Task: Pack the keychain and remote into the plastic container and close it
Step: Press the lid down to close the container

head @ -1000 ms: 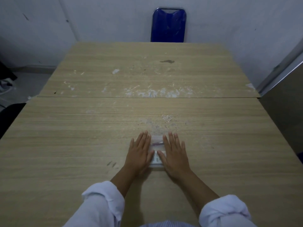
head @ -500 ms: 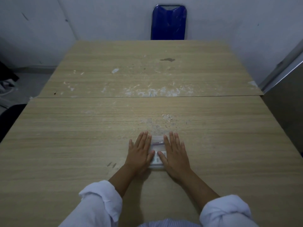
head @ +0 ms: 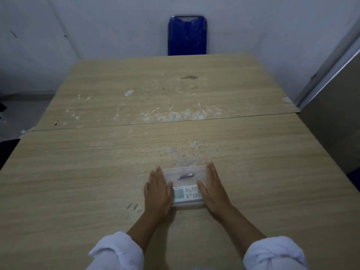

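Observation:
A clear plastic container [head: 199, 171] lies on the wooden table [head: 93, 182] near its front edge, with its transparent lid on top. Through the lid I see a white remote [head: 187, 193] in the near half and a small dark red keychain [head: 186, 175] in the far half. My left hand [head: 156, 193] lies flat against the container's left side, thumb touching its edge. My right hand [head: 213, 191] lies flat along the right side, thumb resting on the lid by the remote. The fingers of both hands are stretched out and grip nothing.
The table is two wooden tops joined by a seam [head: 155, 122], with white scuffs and a dark stain. A blue chair [head: 187, 36] stands behind the far edge by the wall. A grey metal panel [head: 335, 114] rises at the right edge.
Both hands have slid outward from on top of the lid to the container's sides, uncovering the remote and keychain. The container has not moved.

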Demonstrator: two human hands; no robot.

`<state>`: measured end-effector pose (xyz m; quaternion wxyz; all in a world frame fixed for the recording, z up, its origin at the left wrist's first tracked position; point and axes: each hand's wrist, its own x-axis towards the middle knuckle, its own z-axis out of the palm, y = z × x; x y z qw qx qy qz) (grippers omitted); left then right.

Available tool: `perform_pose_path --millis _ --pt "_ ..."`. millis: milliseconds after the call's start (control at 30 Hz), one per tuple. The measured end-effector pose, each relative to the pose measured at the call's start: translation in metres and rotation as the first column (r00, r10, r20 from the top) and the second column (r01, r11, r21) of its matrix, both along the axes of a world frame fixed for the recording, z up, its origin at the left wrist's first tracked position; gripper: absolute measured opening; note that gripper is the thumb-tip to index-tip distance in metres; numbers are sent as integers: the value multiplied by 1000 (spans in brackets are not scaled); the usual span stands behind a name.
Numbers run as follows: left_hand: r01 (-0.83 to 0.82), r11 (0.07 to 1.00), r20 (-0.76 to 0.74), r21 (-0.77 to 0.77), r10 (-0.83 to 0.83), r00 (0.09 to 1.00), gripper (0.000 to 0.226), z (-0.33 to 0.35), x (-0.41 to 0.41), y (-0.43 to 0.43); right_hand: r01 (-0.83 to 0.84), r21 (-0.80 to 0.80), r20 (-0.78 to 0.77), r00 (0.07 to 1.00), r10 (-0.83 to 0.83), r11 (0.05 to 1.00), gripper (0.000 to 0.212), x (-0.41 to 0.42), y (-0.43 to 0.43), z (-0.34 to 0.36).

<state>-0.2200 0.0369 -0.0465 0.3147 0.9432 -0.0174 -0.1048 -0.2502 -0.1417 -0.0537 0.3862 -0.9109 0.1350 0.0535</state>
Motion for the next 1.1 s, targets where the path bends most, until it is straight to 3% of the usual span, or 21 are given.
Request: perform_pose_path --millis 67,133,233,333,500,767,1100 --pt "-137 987 81 -83 144 986 60 5 -5 2 142 72 73 986 -147 987 62 -4 -2 4" --pt "-265 948 112 -177 287 951 45 8 -8 3 262 -7 127 958 -259 965 44 -8 -5 4" --pt "-347 892 66 -289 380 923 21 8 -6 0 313 28 66 947 -314 949 15 -8 -13 7" --pt "-380 861 31 -337 414 910 17 8 2 -10 318 92 47 945 -323 944 7 0 -30 12" --pt "-329 860 31 -389 369 929 21 14 31 -70 362 99 66 927 -369 927 7 30 -91 22" --pt "-230 864 -75 -448 220 973 35 30 94 -215 447 33 109 888 -447 894 28 90 -243 37" --pt "-282 755 -273 -592 141 952 44 36 148 -343 446 -20 103 891 -442 895 36 143 -372 32"
